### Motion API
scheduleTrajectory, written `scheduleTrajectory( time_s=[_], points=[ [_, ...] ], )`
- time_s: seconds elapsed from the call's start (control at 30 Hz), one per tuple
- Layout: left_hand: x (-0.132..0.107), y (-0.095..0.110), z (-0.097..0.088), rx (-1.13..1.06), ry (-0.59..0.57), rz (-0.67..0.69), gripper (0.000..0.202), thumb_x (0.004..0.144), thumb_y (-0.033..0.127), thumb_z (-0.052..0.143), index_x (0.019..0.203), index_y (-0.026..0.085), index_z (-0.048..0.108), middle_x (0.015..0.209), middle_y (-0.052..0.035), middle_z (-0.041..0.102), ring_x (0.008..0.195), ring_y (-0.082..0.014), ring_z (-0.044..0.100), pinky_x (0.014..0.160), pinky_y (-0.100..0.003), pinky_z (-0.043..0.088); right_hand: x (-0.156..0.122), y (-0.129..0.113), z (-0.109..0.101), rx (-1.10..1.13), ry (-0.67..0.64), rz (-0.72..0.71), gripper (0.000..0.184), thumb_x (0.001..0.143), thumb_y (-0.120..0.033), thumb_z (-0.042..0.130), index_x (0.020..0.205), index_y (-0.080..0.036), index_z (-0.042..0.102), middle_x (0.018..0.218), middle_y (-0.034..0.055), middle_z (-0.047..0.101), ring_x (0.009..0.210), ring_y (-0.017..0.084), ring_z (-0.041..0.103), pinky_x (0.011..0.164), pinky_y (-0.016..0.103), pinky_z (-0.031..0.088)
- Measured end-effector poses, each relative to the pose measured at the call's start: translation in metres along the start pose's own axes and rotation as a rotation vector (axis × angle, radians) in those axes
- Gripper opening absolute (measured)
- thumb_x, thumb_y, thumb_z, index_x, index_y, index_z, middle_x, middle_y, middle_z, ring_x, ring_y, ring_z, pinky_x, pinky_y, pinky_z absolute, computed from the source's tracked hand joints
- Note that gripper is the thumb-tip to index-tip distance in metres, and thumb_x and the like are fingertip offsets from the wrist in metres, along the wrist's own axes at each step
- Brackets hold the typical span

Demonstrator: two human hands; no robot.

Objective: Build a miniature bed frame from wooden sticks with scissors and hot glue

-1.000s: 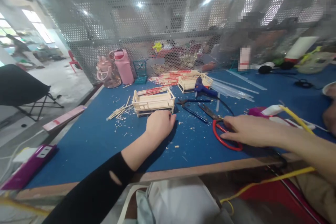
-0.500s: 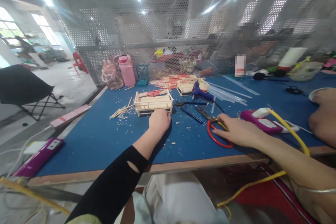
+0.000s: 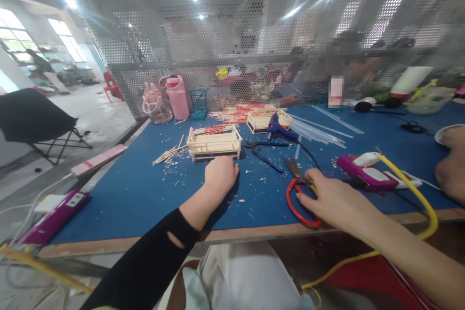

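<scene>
Perforated metal screen (image 3: 174,38) is standing behind the blue tabletop (image 3: 127,203). I'm watching remotely: stick-built wooden frame (image 3: 214,146) is sitting mid-table, left of blue-handled pliers (image 3: 267,161). My left hand (image 3: 220,174) is resting just near-side of it, fingers curling in; tips hidden, can't tell if they're pinching anything. My right hand (image 3: 321,191) is pinching the red-handled scissors (image 3: 298,179) between thumb and fingers. Risks: loose pinch could be dropping scissors over the near edge; wide swing could be snagging the glue gun (image 3: 278,128) cord (image 3: 310,150); left knuckles could be shoving the frame.
</scene>
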State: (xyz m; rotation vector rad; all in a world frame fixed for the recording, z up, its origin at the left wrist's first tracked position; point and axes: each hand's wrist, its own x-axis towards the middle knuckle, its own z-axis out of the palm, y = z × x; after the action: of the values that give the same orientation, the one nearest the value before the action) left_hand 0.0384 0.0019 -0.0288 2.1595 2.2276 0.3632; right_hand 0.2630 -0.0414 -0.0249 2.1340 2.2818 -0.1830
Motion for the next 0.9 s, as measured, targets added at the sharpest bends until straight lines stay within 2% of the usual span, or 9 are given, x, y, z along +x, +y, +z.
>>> scheduleTrajectory(
  time_s=[0.07,0.17,0.3,0.43,0.53,0.63,0.7,0.77,0.9],
  points=[
    [-0.012,-0.01,-0.003,-0.022,-0.031,0.058,0.024,0.083,0.026,0.051,0.083,0.017,0.073,0.085,-0.0118,0.073,0.084,-0.0256,0.068,0.072,-0.033,0.051,-0.013,-0.001,0.002,-0.004,-0.014,-0.008,0.023,0.084,-0.036,0.041,0.099,-0.02,0.047,0.075,0.0086,0.067,0.074,0.028,0.066,0.054,0.028,0.036],
    [-0.029,-0.031,-0.007,-0.107,-0.027,0.167,0.023,0.084,0.03,0.054,0.099,0.022,0.07,0.084,-0.0032,0.073,0.078,-0.0179,0.067,0.073,-0.027,0.05,-0.018,0.003,0.006,0.007,-0.036,-0.003,0.023,0.085,-0.036,0.041,0.1,-0.021,0.047,0.071,0.0067,0.067,0.072,0.028,0.066,0.054,0.029,0.037],
    [-0.037,-0.072,-0.017,-0.199,0.169,0.154,0.025,0.084,0.033,0.05,0.093,0.019,0.069,0.077,-0.0024,0.072,0.067,-0.0159,0.064,0.068,-0.026,0.049,0.006,0.011,0.01,0.045,-0.007,-0.019,0.027,0.086,-0.038,0.041,0.104,-0.019,0.049,0.081,0.0096,0.069,0.081,0.029,0.067,0.058,0.03,0.041],
    [-0.015,-0.124,-0.037,0.048,0.21,-0.125,0.03,0.084,0.028,0.046,0.1,0.018,0.07,0.085,-0.006,0.072,0.077,-0.0204,0.066,0.073,-0.028,0.049,0.031,0.013,0.006,0.028,0.019,-0.121,0.034,0.087,-0.042,0.041,0.11,-0.019,0.051,0.086,0.01,0.071,0.084,0.03,0.067,0.06,0.032,0.044],
    [0.013,-0.153,-0.051,0.12,0.172,-0.182,0.032,0.083,0.025,0.048,0.102,0.014,0.071,0.101,-0.0134,0.071,0.094,-0.0269,0.064,0.083,-0.032,0.048,0.037,0.006,-0.008,-0.084,-0.067,-0.128,0.034,0.088,-0.04,0.041,0.113,-0.02,0.053,0.097,0.0115,0.071,0.088,0.032,0.066,0.062,0.034,0.045],
    [0.039,-0.165,-0.052,0.145,0.124,-0.21,0.032,0.081,0.027,0.052,0.105,0.015,0.07,0.107,-0.0136,0.07,0.101,-0.0277,0.063,0.087,-0.032,0.046,0.037,-0.007,-0.024,-0.184,-0.034,-0.109,0.035,0.087,-0.039,0.042,0.115,-0.021,0.055,0.11,0.0124,0.068,0.096,0.032,0.065,0.068,0.037,0.046],
    [0.05,-0.169,-0.047,0.138,0.076,-0.224,0.03,0.076,0.03,0.06,0.1,0.016,0.072,0.1,-0.0124,0.072,0.097,-0.0274,0.064,0.082,-0.03,0.048,0.038,-0.016,-0.03,-0.177,0.032,-0.124,0.036,0.087,-0.042,0.043,0.116,-0.024,0.055,0.113,0.0107,0.067,0.098,0.031,0.064,0.071,0.038,0.047],
    [0.056,-0.172,-0.041,0.112,0.044,-0.222,0.024,0.074,0.03,0.062,0.092,0.018,0.074,0.093,-0.0097,0.074,0.092,-0.0248,0.066,0.078,-0.027,0.048,0.039,-0.021,-0.03,-0.154,0.049,-0.139,0.034,0.086,-0.043,0.044,0.112,-0.026,0.057,0.109,0.0081,0.069,0.096,0.03,0.065,0.069,0.037,0.047],
    [0.053,-0.184,-0.038,0.028,0.037,-0.2,0.02,0.077,0.03,0.058,0.084,0.021,0.075,0.086,-0.005,0.074,0.087,-0.0193,0.065,0.073,-0.022,0.046,0.037,-0.015,-0.018,-0.083,-0.061,-0.159,0.026,0.082,-0.042,0.047,0.097,-0.029,0.064,0.086,0.0046,0.073,0.078,0.028,0.068,0.059,0.036,0.046]
  ],
)
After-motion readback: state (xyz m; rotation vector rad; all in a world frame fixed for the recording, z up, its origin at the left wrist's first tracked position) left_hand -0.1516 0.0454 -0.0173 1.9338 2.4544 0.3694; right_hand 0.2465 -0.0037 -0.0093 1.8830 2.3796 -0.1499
